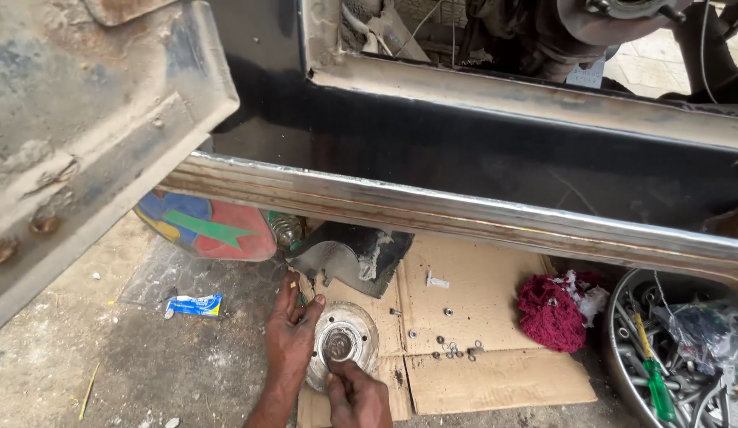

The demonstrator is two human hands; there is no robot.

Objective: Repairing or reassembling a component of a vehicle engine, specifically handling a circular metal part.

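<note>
The right hand (359, 396) is pinched shut on the small centre cap (338, 346) of a round metal hub (346, 342), fingertips bunched over its middle. The left hand (290, 329) lies just left of that grip, fingers spread and pressed flat along the hub's rim — steadying, not clasping. The hub rests on flattened cardboard (480, 317) on the ground, directly under both hands.

Just right of the grip, loose nuts and washers (452, 347) lie scattered on the cardboard — so the fasteners appear to be off and not yet back on, and the work on the hub looks mid-way. Further right sit a dark red rag (551, 311) and a round pan of tools (678, 357) with a green-handled screwdriver (657, 379). Beyond the hands, a vehicle's chrome sill (464, 212) spans the view.
</note>
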